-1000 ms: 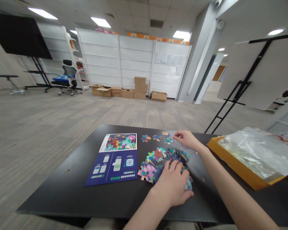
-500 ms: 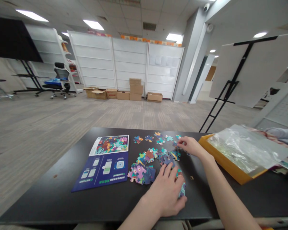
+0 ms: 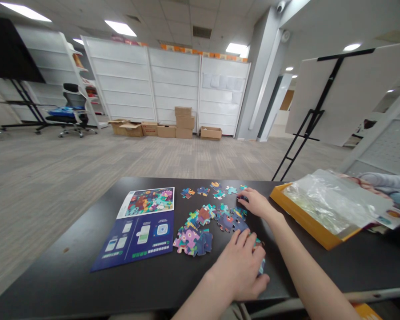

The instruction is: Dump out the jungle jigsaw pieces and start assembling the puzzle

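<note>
My left hand [image 3: 245,264] lies palm down with its fingers spread over some joined puzzle pieces [image 3: 262,266], which show mainly along its right side. Beyond its fingertips is a dark blue section of joined pieces [image 3: 227,221]. Farther back on the table, the fingers of my right hand [image 3: 256,202] close on a small dark puzzle piece [image 3: 242,198], mostly covered by them. Left of my hands sits a joined section with a purple creature [image 3: 188,240], touching a section with brown and green parts [image 3: 204,215].
Loose puzzle pieces [image 3: 219,194] form a row near the back of the black table [image 3: 133,286]. To the left lies a leaflet [image 3: 138,231] with the puzzle picture. A yellow box [image 3: 306,220] holding clear plastic stands at the right, beside folded cloth [image 3: 380,180].
The view has swung slightly right. My left hand has slid right, and the pieces under it moved along, uncovering more of the dark blue section. My right hand stays near the back row.
</note>
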`<state>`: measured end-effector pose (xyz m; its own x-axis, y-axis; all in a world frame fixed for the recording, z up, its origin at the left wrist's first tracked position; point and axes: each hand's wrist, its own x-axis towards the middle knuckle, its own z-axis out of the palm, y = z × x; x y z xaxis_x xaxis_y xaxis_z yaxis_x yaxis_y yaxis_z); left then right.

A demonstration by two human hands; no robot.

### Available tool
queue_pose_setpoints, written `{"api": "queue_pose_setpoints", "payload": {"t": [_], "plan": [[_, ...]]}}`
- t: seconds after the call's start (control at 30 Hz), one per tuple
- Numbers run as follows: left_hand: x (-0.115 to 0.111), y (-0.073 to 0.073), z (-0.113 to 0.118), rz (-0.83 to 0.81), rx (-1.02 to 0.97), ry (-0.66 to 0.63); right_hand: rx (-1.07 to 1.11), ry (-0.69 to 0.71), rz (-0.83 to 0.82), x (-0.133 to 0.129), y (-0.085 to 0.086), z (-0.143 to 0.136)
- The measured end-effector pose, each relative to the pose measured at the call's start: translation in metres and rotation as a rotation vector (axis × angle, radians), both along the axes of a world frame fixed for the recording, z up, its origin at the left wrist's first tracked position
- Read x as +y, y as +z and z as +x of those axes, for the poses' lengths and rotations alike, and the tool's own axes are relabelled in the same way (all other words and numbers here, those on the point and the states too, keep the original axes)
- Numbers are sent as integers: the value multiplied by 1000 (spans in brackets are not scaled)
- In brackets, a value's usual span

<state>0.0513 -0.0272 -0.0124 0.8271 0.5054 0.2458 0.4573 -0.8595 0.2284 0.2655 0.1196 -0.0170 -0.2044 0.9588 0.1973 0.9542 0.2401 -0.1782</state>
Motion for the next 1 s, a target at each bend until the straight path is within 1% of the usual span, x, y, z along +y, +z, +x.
{"api": "queue_pose_setpoints", "payload": {"t": [0.07,0.23,0.3,0.37,0.43,0.53,0.67,0.83,1.0], "plan": [[1,-2,3,4,-18,0,53,37,-37,-2,4,1],[2,-6,9,7,-32,17,224,211,-217,-9,12,-4],[3,-5,10,-3,-34,21,241,237,-247,-11,13,-7],[3,-3,10,-17,-32,16,230,219,-246,-11,12,-7],[3,-1,9,-35,-25,7,211,171,-225,-10,12,-5],[3,0,5,-55,-20,-3,185,105,-199,-8,11,4],[2,0,-2,-55,-23,-6,181,55,-192,-6,8,15],[2,-1,-8,-56,-23,4,178,46,-201,-7,7,21],[4,-3,-9,-50,-28,-5,134,58,-233,-9,10,23]]}}
